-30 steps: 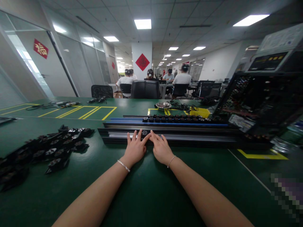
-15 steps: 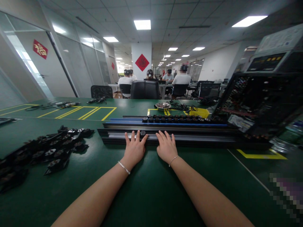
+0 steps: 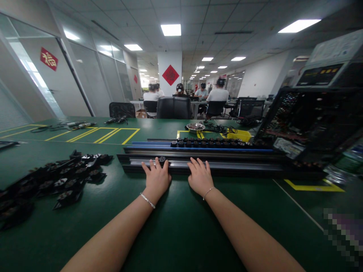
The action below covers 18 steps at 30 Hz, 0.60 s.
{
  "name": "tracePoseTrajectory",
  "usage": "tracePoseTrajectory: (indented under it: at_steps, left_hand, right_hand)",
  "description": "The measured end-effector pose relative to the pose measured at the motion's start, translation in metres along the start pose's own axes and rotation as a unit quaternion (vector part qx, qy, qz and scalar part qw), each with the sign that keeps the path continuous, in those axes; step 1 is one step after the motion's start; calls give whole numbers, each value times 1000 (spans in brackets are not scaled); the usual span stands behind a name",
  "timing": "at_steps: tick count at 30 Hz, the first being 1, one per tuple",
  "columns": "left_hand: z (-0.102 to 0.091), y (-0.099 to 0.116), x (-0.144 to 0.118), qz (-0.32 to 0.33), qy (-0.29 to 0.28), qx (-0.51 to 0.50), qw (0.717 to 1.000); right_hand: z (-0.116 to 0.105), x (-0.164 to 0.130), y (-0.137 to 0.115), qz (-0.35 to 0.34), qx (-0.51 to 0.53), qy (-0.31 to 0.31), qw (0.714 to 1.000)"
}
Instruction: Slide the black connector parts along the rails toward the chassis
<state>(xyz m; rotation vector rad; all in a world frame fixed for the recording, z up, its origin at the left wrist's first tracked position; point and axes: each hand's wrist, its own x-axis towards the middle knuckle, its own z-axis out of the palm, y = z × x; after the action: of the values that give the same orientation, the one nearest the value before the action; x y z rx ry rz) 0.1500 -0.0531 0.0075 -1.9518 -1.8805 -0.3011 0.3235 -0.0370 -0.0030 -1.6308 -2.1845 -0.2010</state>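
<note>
A long black rail [image 3: 241,165] with a shiny metal channel lies crosswise on the green table in front of me. My left hand [image 3: 156,179] rests on its front edge, fingers spread, fingertips at a small black socket-like module [image 3: 162,159] seated in the channel. Whether the fingertips press on that module or only lie beside it is partly hidden. Further right, my right hand [image 3: 200,179] lies on the same rail with its fingers stretched out, holding nothing. Behind it, a row of similar black modules [image 3: 210,142] sits along a blue-edged strip [image 3: 150,144].
A heap of black modules [image 3: 70,177] spreads over the left side. A metal bowl [image 3: 195,127], cables and a yellow tray [image 3: 239,135] stand behind the rails. At right looms an open black computer case [image 3: 297,121]. Several people sit at tables farther back.
My left hand has shifted left along the rail, and the small black module has moved left with it. My right hand has stayed almost in place.
</note>
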Motion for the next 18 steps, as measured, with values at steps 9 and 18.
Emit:
tracePoseTrajectory:
  at_steps: [9,18]
  left_hand:
    - [-1,-3,3,-34,-32,-11,999]
    - [5,-10,3,-62,-15,13,998]
  right_hand:
    - [-1,0,1,-2,1,1,1000]
    - [-1,-1,2,-4,3,3,1000]
